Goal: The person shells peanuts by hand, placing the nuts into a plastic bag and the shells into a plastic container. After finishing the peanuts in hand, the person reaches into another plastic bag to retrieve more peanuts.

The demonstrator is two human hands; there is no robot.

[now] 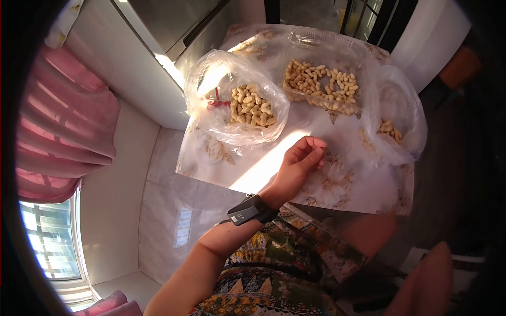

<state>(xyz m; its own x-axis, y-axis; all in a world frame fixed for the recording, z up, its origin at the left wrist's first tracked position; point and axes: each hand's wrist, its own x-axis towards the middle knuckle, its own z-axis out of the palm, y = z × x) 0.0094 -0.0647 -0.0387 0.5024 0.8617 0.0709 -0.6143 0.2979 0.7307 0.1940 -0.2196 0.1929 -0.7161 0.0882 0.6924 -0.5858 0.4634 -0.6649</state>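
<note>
My left hand [301, 162] hovers above the near part of the table, its thumb and fingers curled together in a pinch. Whatever may be between the fingertips is too small or hidden to make out. A dark device [246, 211] is strapped round that wrist. Beyond the hand, to the left, unshelled peanuts [252, 107] lie in an open clear plastic bag [211, 129]. A clear plastic box [342, 50] holds more peanuts [300, 76] at the back. At the right, another clear bag [408, 105] contains a few peanuts [389, 130]. My right hand cannot be made out.
A pale floral cloth [337, 184] covers the table, with a bright strip of sunlight across it. A wall and a grey appliance [166, 26] border the left and back. Pink curtains [68, 121] hang at the far left beside a window [50, 242].
</note>
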